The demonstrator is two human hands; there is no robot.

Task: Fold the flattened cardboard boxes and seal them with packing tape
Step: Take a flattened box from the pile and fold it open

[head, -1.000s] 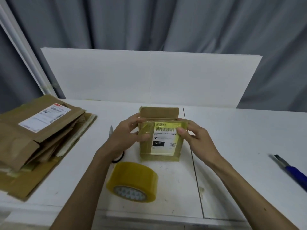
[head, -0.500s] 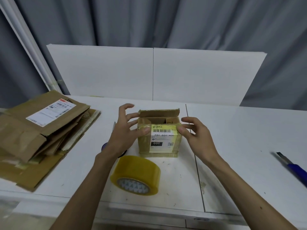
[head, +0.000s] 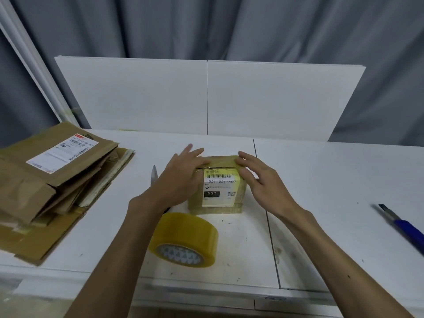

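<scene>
Flattened boxes lie in a loose pile at the left end of the worktop, the top one bearing a white label. Just right of the pile a pointed metal blade shows beside my left forearm. My left hand rests on the left part of the small box, its fingers straight and laid flat over the top flap. The box stands in the middle of the worktop with its flaps down and a barcode sticker on its near face. Just in front of it lies the roll of tape. My right hand lies against the box's right top edge, fingers straight and slightly spread. Well apart, far right, lies a blue-handled knife.
</scene>
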